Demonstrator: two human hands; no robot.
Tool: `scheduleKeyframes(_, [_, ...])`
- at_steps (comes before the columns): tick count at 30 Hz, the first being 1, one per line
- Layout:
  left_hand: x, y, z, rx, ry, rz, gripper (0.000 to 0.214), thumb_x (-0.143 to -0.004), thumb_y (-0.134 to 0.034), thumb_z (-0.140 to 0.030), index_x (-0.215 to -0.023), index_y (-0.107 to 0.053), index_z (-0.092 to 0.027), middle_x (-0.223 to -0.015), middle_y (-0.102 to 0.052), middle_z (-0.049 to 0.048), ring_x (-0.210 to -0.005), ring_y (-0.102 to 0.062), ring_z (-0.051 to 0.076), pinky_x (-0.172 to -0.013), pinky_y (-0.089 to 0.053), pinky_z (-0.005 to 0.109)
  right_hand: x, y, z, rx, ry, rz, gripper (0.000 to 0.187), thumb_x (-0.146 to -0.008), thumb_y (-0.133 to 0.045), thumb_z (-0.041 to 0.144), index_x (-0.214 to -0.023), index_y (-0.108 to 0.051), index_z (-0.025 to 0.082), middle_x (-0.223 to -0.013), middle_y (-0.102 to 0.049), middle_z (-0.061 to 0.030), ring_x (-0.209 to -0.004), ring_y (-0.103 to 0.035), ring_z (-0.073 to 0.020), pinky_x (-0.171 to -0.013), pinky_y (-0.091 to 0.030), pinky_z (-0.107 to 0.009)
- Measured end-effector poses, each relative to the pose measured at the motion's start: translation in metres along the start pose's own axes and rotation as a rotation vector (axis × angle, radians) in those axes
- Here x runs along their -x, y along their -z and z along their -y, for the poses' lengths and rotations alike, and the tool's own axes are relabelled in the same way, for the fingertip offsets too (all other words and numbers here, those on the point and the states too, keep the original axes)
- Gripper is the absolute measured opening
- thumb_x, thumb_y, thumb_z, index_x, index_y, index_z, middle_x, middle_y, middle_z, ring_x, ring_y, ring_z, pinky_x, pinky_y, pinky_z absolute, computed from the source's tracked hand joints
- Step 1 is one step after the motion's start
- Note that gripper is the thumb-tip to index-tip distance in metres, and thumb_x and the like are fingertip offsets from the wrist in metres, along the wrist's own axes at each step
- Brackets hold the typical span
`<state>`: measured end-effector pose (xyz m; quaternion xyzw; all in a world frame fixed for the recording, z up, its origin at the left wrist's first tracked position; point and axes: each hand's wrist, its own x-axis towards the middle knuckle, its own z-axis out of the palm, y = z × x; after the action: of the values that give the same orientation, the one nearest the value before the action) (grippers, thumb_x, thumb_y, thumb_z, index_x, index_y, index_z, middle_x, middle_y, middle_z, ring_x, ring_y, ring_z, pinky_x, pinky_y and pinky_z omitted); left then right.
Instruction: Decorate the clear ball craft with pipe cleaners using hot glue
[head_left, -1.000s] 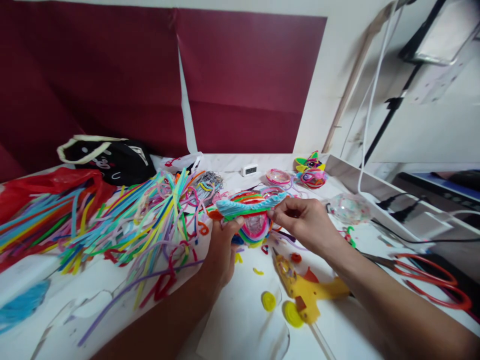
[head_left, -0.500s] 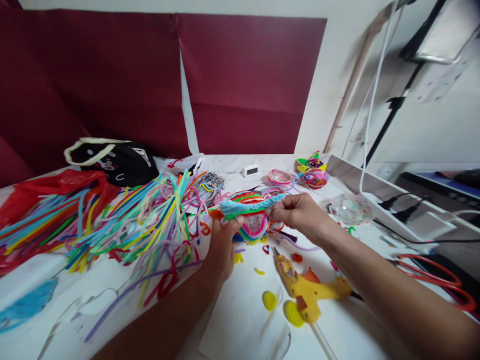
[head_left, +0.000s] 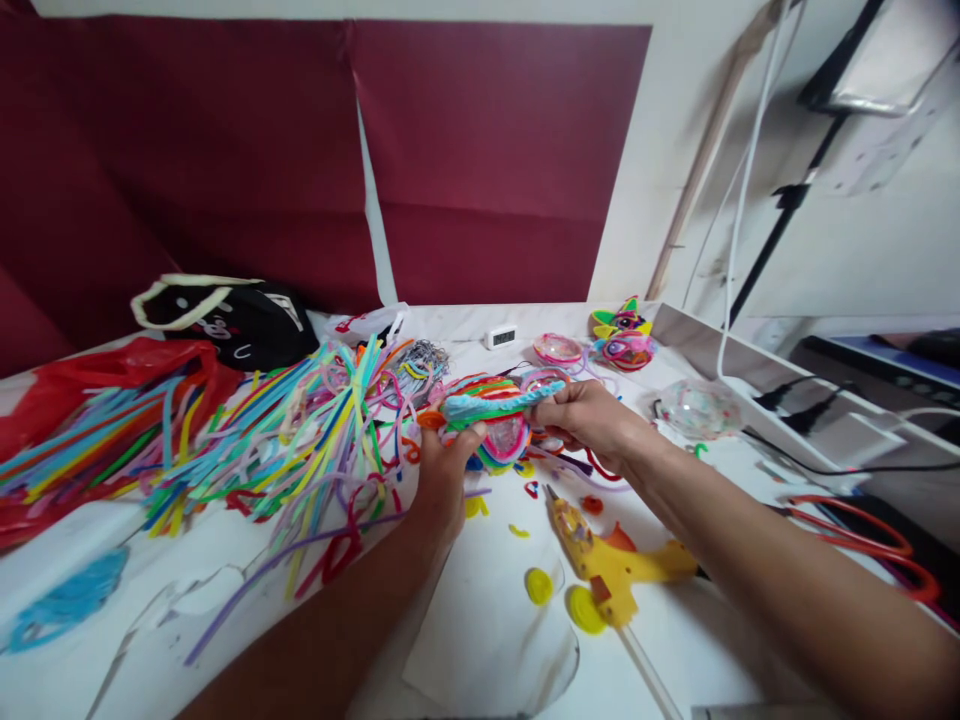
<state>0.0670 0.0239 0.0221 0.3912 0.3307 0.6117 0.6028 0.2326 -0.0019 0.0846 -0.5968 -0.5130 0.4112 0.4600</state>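
My left hand (head_left: 446, 470) is closed on the left side of a colourful pipe-cleaner craft (head_left: 506, 440), thumb toward me. Rings of rainbow-coloured pipe cleaners surround its pink, see-through middle. Along its upper edge runs a light blue pipe-cleaner strip (head_left: 491, 404). The right end of that strip is pinched by my right hand (head_left: 589, 418); the fingertips are partly hidden behind it. A yellow hot glue gun (head_left: 611, 575) lies below my right forearm, a glue stick coming out of its back end. Beside it are yellow pipe-cleaner coils (head_left: 538, 586).
Loose pipe cleaners (head_left: 300, 440) and a red plastic bag (head_left: 142, 365) spread across the left. Behind stand a black bag (head_left: 247, 330), a small digital clock (head_left: 500, 338) and another pipe-cleaner figure (head_left: 624, 335). Orange-handled scissors (head_left: 862, 540) and a power strip (head_left: 855, 445) lie right.
The light blue strip sits slightly lower and closer against the craft. My right hand has shifted a little left; my left hand keeps its hold.
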Motion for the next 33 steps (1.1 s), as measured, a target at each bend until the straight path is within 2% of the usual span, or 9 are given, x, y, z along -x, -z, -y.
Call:
scheduleKeyframes(9, [-0.001,0.0,0.002,0.019,-0.034,-0.001,0.057,-0.068,-0.082,-0.029,-0.119,-0.057,-0.025,-0.108,-0.073,0.0014,-0.101,-0.07,0.021,-0.094,-0.052,0.035,-0.014,-0.001,-0.01,-0.124,-0.115,0.069,0.022,-0.057,-0.07,0.03,-0.049,-0.052,0.019,-0.04,-0.045,0.0057,-0.036,-0.033,-0.0048,-0.035,-0.022,-0.019])
scheduleKeyframes(17, [0.001,-0.002,0.0,0.016,-0.048,0.025,0.06,-0.067,-0.081,-0.027,-0.122,-0.056,-0.027,-0.108,-0.074,0.0005,-0.102,-0.071,0.022,-0.091,-0.054,0.035,-0.016,-0.004,-0.013,-0.185,-0.141,0.053,0.022,-0.058,-0.072,0.025,-0.049,-0.053,0.018,-0.039,-0.047,0.0058,-0.035,-0.031,-0.0036,-0.034,-0.019,-0.018])
scheduleKeyframes(24, [0.002,-0.001,0.0,0.009,-0.039,0.019,0.051,-0.074,-0.079,-0.03,-0.121,-0.059,-0.029,-0.112,-0.073,-0.0003,-0.106,-0.069,0.021,-0.093,-0.055,0.034,-0.017,-0.008,-0.011,-0.238,-0.167,0.069,0.024,-0.059,-0.073,0.02,-0.051,-0.05,0.018,-0.041,-0.048,0.0058,-0.036,-0.031,-0.0034,-0.034,-0.019,-0.017])
scheduleKeyframes(27, [0.001,-0.001,-0.003,0.013,-0.007,0.002,0.05,-0.071,-0.08,-0.031,-0.116,-0.06,-0.027,-0.112,-0.074,0.0005,-0.106,-0.07,0.024,-0.09,-0.056,0.035,-0.017,-0.01,-0.007,-0.235,-0.192,0.074,0.026,-0.066,-0.07,0.017,-0.051,-0.049,0.018,-0.041,-0.046,0.0062,-0.035,-0.03,-0.0033,-0.034,-0.018,-0.017])
scheduleKeyframes(31, [-0.001,-0.001,-0.006,0.014,0.021,-0.038,0.047,-0.065,-0.081,-0.031,-0.106,-0.061,-0.026,-0.104,-0.075,-0.0001,-0.105,-0.071,0.025,-0.088,-0.058,0.036,-0.018,-0.015,-0.002,-0.206,-0.235,0.065,0.031,-0.084,-0.065,0.014,-0.057,-0.05,0.017,-0.043,-0.043,0.0096,-0.034,-0.03,-0.0033,-0.033,-0.018,-0.017])
scheduleKeyframes(33, [-0.001,-0.001,-0.008,0.028,0.022,-0.03,0.044,-0.065,-0.081,-0.031,-0.103,-0.06,-0.026,-0.102,-0.075,-0.0003,-0.105,-0.071,0.025,-0.09,-0.058,0.036,-0.018,-0.017,0.0,-0.193,-0.243,0.064,0.035,-0.093,-0.065,0.018,-0.061,-0.049,0.017,-0.046,-0.042,0.0114,-0.036,-0.031,-0.0029,-0.035,-0.021,-0.016])
